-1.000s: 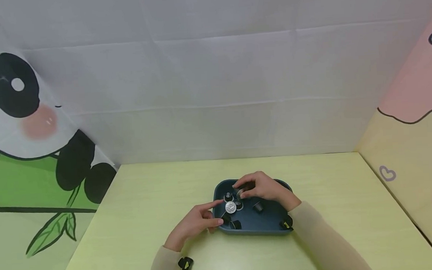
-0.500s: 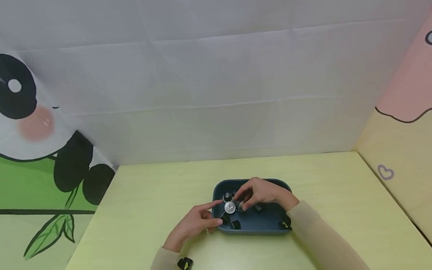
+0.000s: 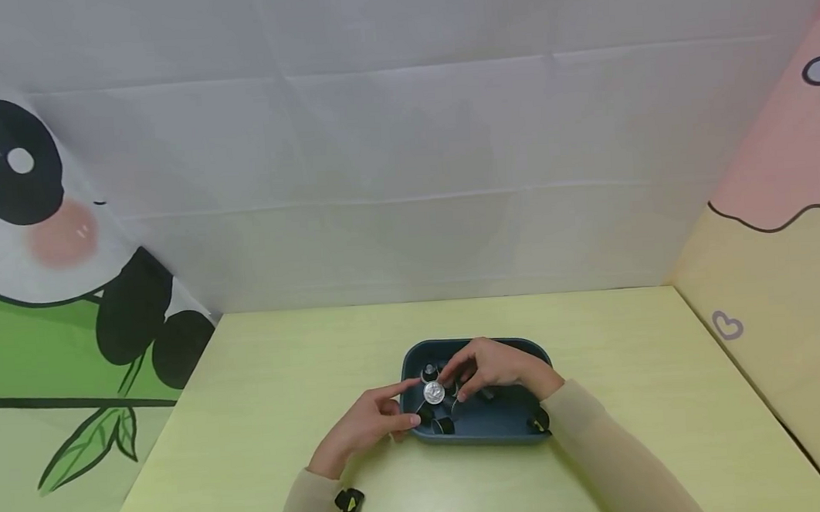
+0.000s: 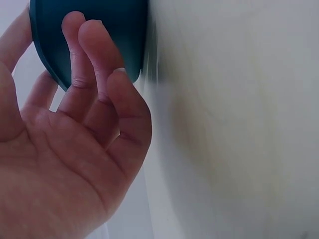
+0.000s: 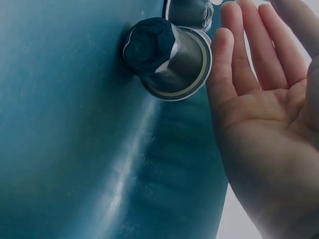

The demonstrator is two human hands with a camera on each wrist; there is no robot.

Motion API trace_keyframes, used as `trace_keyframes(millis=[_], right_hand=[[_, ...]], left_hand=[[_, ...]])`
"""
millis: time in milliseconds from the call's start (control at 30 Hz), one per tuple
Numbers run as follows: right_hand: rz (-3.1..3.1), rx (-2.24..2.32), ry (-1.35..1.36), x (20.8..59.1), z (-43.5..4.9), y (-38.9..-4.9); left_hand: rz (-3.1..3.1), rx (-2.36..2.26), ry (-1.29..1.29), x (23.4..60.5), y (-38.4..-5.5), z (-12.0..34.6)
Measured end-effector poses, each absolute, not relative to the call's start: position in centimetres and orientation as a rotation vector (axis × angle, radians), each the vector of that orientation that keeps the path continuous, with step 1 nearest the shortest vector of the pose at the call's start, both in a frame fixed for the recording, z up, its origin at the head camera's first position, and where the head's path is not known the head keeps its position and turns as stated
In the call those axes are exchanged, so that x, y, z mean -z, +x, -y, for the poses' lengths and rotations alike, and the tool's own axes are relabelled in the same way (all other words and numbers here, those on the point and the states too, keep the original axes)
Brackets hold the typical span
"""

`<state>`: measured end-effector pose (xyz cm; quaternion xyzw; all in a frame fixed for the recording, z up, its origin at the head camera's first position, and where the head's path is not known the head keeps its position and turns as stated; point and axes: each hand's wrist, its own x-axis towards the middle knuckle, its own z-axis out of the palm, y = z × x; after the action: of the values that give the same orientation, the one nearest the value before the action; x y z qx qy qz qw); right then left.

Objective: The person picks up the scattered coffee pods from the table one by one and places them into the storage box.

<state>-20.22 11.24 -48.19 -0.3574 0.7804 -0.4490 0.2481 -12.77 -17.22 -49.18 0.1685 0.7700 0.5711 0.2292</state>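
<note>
A dark blue tray (image 3: 489, 436) on the table holds several dark coffee capsules. My left hand (image 3: 366, 427) grips its left rim, thumb and index finger over the edge; in the left wrist view other fingers curl beside the outer wall (image 4: 132, 55). My right hand (image 3: 499, 366) pinches a coffee capsule between thumb and index finger inside the tray, mostly hidden by the fingers. Left of these fingertips a capsule shows its silver foil lid (image 3: 434, 392). Another capsule (image 3: 429, 372) is just behind it. In the right wrist view, a dark capsule with a rim (image 5: 149, 46) lies beside the hand.
Two more capsules are at the tray's near left: one by my left thumb (image 3: 425, 415) and another near the front wall (image 3: 444, 425). The tray stands on a pale yellow table (image 3: 304, 354). A white sheet (image 3: 405, 171) rises behind, with printed cloth at both sides.
My right hand has moved left and down within the tray with the pinched capsule, closer to the silver-lidded one. The left hand keeps its place on the rim.
</note>
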Motion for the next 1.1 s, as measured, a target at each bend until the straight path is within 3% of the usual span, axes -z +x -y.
trace_keyframes(millis=[700,1100], right_hand=[[-2.053,1.387,-1.069,46.5,-12.6,-20.7],[-2.377,1.36,-1.035,42.4,-17.8,-17.6]], left_hand=[[-2.182,-1.511,0.543,49.6,-12.7,17.3],[-2.27,-1.457,0.601,49.2,-12.3,17.0]])
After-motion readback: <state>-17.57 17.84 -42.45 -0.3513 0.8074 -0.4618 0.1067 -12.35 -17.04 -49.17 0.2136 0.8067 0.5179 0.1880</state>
